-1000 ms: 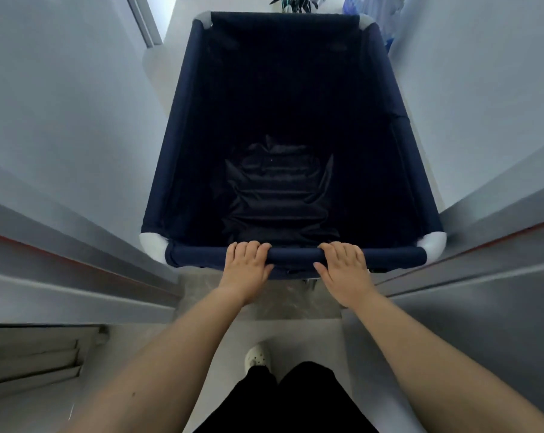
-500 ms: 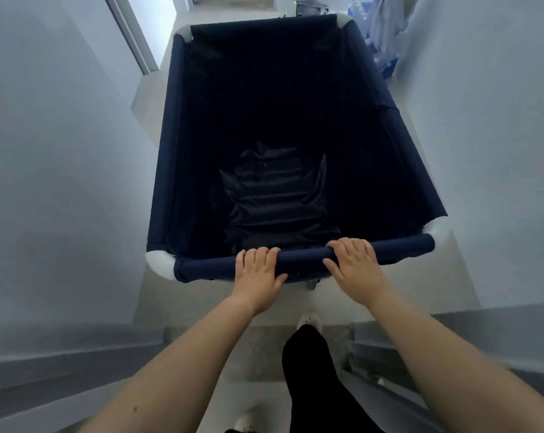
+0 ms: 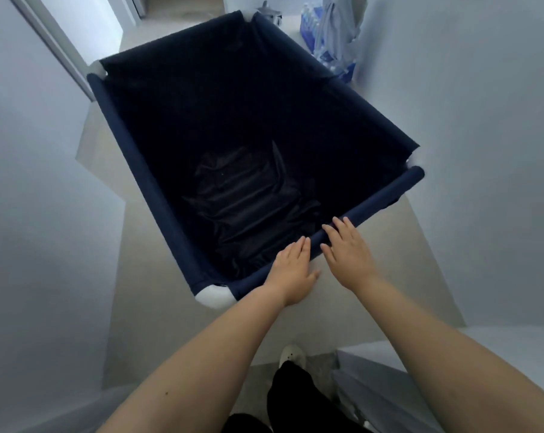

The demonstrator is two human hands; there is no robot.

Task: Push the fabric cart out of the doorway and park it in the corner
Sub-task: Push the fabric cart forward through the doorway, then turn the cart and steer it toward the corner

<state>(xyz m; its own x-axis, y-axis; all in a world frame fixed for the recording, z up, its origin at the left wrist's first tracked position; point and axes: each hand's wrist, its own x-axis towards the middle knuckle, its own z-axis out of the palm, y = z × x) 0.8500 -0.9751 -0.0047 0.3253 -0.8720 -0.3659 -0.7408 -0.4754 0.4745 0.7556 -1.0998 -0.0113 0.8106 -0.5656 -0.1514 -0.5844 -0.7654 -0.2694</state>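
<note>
The navy fabric cart (image 3: pixel 146 170) with white corner joints stands turned at an angle in a narrow passage, its far end swung to the left. Its right near corner (image 3: pixel 416 165) is close to the right wall. A crumpled dark cloth (image 3: pixel 242 198) lies in its bottom. Both hands rest on the near rail (image 3: pixel 386 196). My left hand (image 3: pixel 291 270) lies over the rail with its fingers nearly straight and the thumb on the near side. My right hand (image 3: pixel 347 250) sits just to its right, fingers laid over the rail top.
Pale walls close in on both sides. A door frame (image 3: pixel 52 45) is at the far left. Packs of water bottles (image 3: pixel 308 29) and a hanging grey cloth (image 3: pixel 338 23) stand past the cart's far right corner. My white shoe (image 3: pixel 291 354) and the metal threshold (image 3: pixel 389 389) are below.
The cart has rolled forward out of the doorway and swung its far end left. My hands have slid close together and their fingers have straightened on the rail.
</note>
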